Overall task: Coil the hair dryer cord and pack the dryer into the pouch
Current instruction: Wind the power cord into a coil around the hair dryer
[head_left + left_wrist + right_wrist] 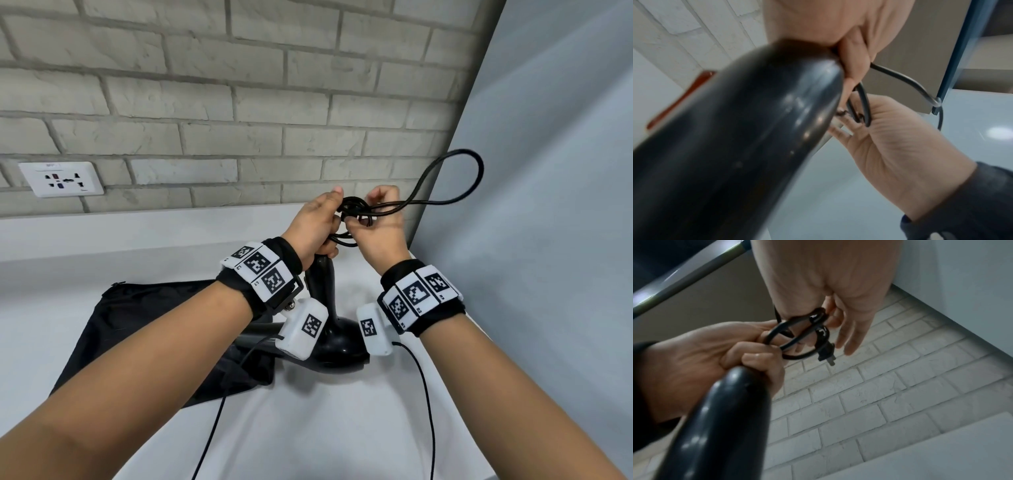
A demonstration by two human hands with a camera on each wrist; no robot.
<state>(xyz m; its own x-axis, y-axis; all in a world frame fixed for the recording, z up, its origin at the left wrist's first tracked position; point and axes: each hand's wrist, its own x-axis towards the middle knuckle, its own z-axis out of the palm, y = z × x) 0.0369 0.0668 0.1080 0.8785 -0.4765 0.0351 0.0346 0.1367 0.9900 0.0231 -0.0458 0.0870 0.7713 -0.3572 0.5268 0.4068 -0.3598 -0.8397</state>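
Note:
A black hair dryer (337,342) stands on the white counter (308,428) with its handle (322,277) pointing up. My left hand (334,219) grips the top of the handle together with several small coils of the black cord (354,209). My right hand (363,212) pinches the cord beside the coils, and a long loop (455,178) swings out to the right. In the right wrist view the plug (826,352) hangs from the coils (797,337) between both hands. The black pouch (147,329) lies flat to the left, partly under the dryer.
A grey brick wall with a white socket plate (61,179) runs along the back. A blue-grey panel (548,240) closes off the right side close to the cord loop. Thin black wrist-camera cables (424,394) hang under both forearms.

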